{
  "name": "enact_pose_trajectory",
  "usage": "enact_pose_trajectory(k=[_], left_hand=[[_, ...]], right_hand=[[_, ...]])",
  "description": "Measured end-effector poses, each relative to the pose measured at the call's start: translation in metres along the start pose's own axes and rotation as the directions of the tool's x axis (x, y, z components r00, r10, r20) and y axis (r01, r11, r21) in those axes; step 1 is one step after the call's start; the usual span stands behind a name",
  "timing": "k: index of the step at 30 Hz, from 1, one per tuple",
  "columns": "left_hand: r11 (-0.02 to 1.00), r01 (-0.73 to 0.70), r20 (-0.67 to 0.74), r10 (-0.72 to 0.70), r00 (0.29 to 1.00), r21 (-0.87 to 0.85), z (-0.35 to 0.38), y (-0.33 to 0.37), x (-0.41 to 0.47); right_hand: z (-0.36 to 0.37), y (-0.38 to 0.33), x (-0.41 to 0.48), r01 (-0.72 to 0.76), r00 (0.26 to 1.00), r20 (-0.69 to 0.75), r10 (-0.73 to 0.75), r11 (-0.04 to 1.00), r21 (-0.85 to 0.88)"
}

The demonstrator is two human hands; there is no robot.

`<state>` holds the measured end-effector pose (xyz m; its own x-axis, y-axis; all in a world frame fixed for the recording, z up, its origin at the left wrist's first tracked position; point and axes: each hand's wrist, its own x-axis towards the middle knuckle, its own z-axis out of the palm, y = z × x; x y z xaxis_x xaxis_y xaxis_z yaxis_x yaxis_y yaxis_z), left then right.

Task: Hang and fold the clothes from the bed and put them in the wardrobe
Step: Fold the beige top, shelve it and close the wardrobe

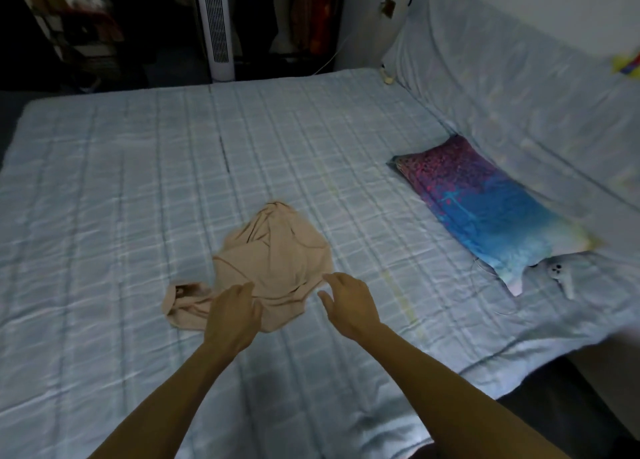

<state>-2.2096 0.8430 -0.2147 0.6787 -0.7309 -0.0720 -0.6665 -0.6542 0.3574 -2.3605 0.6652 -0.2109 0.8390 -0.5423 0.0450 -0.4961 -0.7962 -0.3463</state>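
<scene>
While the left hand (232, 314) covers the crumpled beige garment (277, 261), right hand (349, 302) fingers spread wide beside it.

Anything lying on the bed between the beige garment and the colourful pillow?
No. In the head view, only bare checked bedcover lies between the beige garment and the pillow.

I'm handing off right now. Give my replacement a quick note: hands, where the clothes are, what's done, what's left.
Left hand: open, fingers over the near edge of the beige garment, no grip yet.
Right hand: open, empty, just right of it.
The garment lies crumpled mid-bed, not folded. No other clothes visible on the bed; pillow at right.
Left: fold or hang it, then carry it to the wardrobe.
</scene>
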Motion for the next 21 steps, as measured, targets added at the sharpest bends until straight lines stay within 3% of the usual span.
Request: enact_pose_trajectory(k=[6,12,17,21], left_hand=[[0.994,0.107,-0.005,-0.107,0.994,0.0,0.037,0.041,0.046],[0.988,0.157,0.041,-0.156,0.987,-0.011,0.089,0.064,0.094],[0.963,0.263,0.157,-0.251,0.955,-0.057,0.153,0.036,0.103],[0.963,0.269,0.269,-0.264,0.926,0.017,0.211,-0.004,0.098]], right_hand=[[0.015,0.056,0.066,0.12,0.99,0.064,-0.129,0.985,0.124],[0.044,0.103,0.114,0.194,0.953,0.217,-0.212,0.976,0.103],[0.112,0.125,0.127,0.192,0.92,0.328,-0.215,0.976,0.101],[0.172,0.139,0.133,0.231,0.868,0.442,-0.224,0.972,0.038]])
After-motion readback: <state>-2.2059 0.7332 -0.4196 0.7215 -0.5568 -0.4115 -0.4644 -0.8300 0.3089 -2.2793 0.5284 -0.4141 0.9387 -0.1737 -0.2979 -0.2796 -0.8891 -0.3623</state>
